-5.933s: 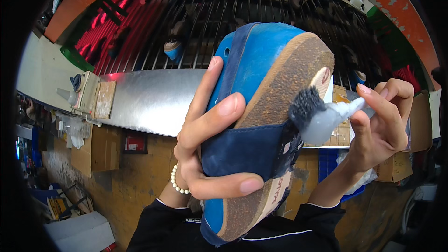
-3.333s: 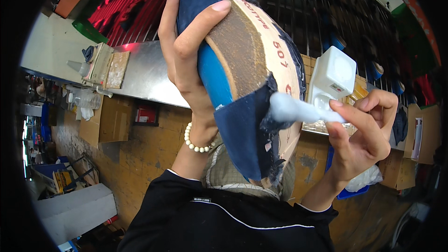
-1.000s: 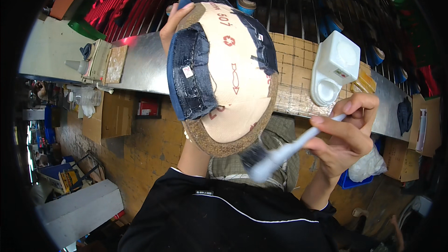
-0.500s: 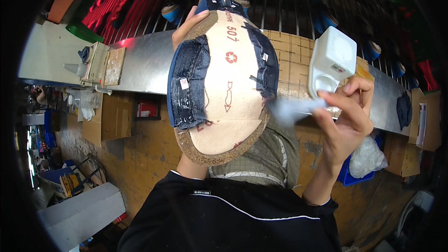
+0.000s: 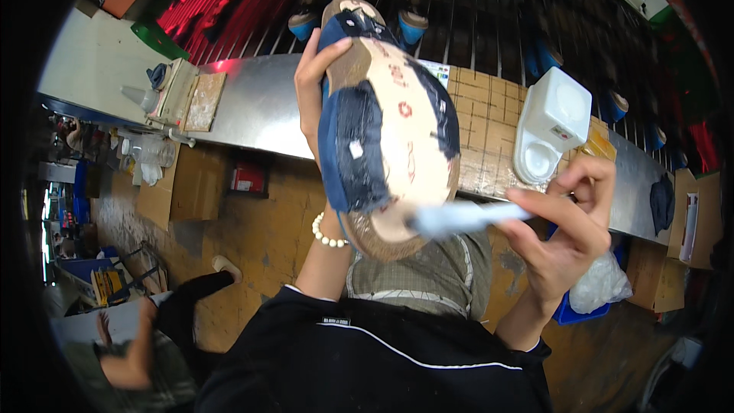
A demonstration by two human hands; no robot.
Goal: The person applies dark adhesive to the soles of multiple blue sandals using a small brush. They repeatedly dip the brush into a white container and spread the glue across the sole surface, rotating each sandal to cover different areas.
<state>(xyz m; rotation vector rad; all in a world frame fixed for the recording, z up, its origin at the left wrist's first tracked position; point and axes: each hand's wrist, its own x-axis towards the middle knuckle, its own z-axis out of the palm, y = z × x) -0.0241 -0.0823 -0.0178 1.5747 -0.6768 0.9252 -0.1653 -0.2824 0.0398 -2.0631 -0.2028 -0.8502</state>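
My left hand is closed round the side of an upturned sandal, with the thumb over its edge. The sandal's underside faces me: a cream insole with red print, a brown cork rim, and dark denim strap ends folded onto it. My right hand pinches the pale handle of a brush, smeared by motion. The brush's dark tip reaches the near end of the sandal; whether it touches I cannot tell. Right of the sandal stands a white plastic pot with a small round cup at its front.
A metal bench bears cardboard with a line grid. Behind it runs a rack of rods with more blue-soled footwear. A blue bin with a clear plastic bag stands lower right. Another person's arm shows lower left.
The sandal has shifted right and tilted. The brush has moved left and down over its near end. Another person has come into view at the lower left.
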